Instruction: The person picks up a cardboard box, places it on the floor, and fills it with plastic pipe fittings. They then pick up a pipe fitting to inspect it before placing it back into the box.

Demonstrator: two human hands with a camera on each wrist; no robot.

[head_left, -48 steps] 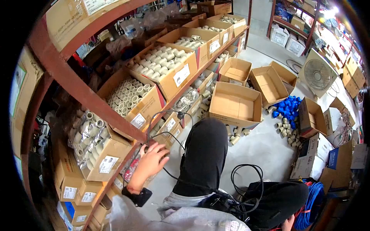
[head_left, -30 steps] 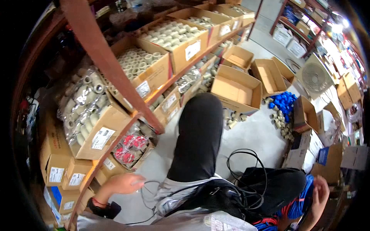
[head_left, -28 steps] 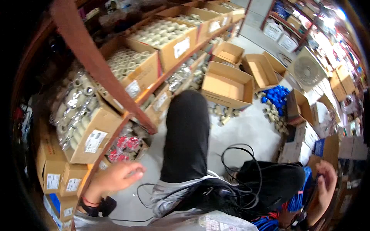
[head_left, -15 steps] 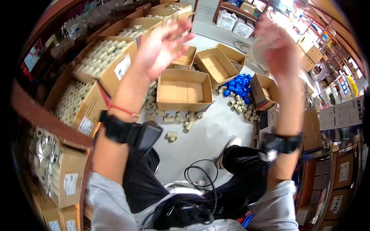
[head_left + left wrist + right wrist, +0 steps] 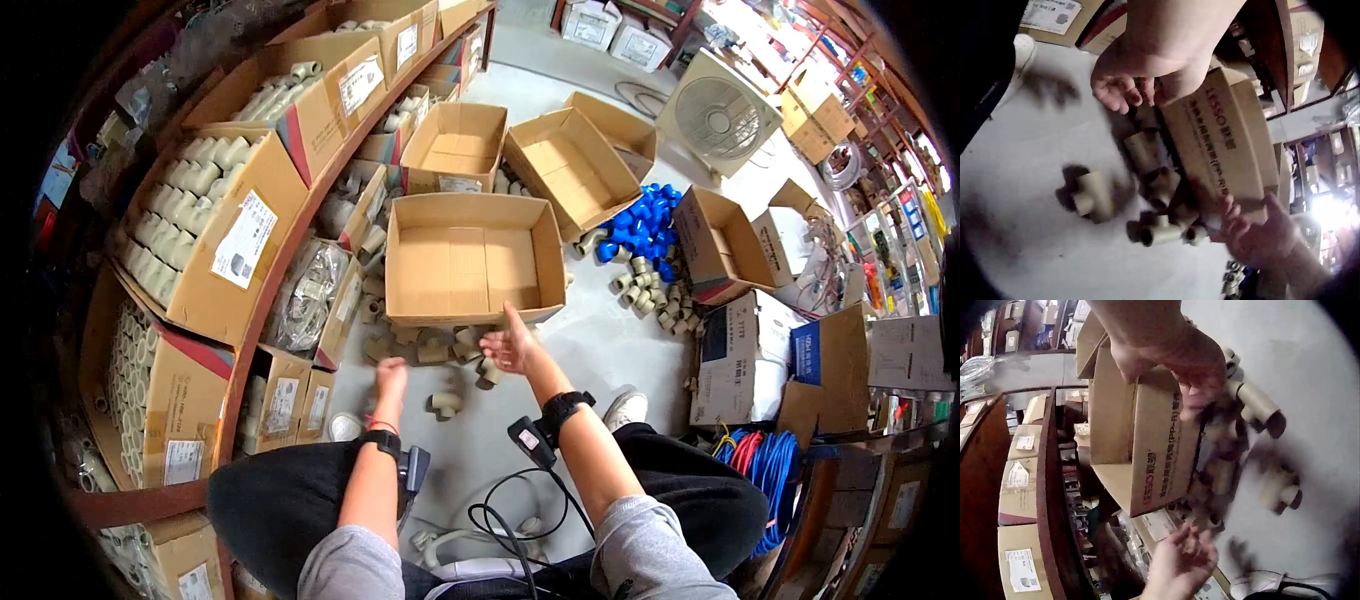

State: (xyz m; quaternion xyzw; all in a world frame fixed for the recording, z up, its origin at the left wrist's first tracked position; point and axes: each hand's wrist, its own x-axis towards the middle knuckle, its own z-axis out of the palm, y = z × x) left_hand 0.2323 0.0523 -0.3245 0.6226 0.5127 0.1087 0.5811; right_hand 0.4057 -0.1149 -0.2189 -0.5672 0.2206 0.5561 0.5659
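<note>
Above the loose beige fittings (image 5: 433,351), my left hand (image 5: 390,382) hangs with loosely bent fingers and nothing in them. My right hand (image 5: 511,345) is at the lower right corner of an empty cardboard box (image 5: 470,300), thumb raised and fingers partly bent; whether it touches the box I cannot tell. In the left wrist view, the left hand (image 5: 1141,78) is over a row of tee fittings (image 5: 1163,234) beside the printed box wall (image 5: 1213,137). The right wrist view has the right hand (image 5: 1179,369) across the box's edge, with the left hand (image 5: 1180,557) below.
A shelf with boxes of fittings (image 5: 190,215) runs along the left. More open cartons (image 5: 570,170) stand behind the box. Blue fittings (image 5: 645,225) and a beige pile (image 5: 650,295) lie to the right, near a fan unit (image 5: 722,112). A black cable (image 5: 490,510) loops between the legs.
Both hands have come down from raised positions to the floor beside the box. The view has shifted closer to the boxes, and the legs are now spread on either side.
</note>
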